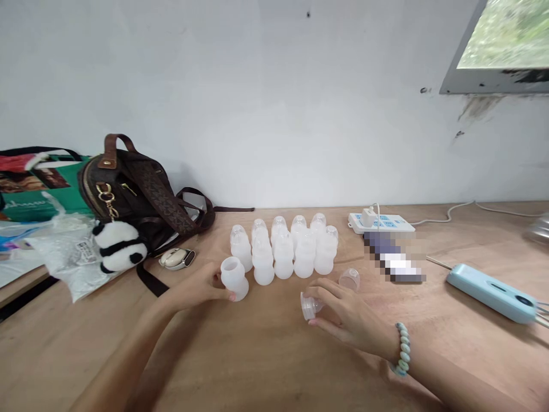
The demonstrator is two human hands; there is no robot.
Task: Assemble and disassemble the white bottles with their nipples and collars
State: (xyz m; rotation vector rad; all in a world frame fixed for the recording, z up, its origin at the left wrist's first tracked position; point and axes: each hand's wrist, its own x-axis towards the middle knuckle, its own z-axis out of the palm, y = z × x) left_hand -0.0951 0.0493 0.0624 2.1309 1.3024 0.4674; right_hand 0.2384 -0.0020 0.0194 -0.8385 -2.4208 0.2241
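Observation:
My left hand (pixel 210 289) grips an uncapped baby bottle (pixel 234 284), white and frosted, with its round mouth facing up. To its right, my right hand (pixel 338 312) is closed around a clear bottle top (pixel 307 306), tipped on its side so that its wide rim faces left. My fingers hide part of that top. Just beyond the right hand, a clear domed cap (pixel 349 279) lies on the wooden table (pixel 266 343). Several matching baby bottles (pixel 283 257) with clear domed caps stand upright in close rows behind the hands.
A brown backpack (pixel 141 177) with a panda plush (pixel 120 246) sits left, near a wristwatch (pixel 186 258) and a plastic bag (pixel 68 252). On the right are a power strip (pixel 392 223), a pixelated object (pixel 394 257) and a light-blue device (pixel 489 292) with cables.

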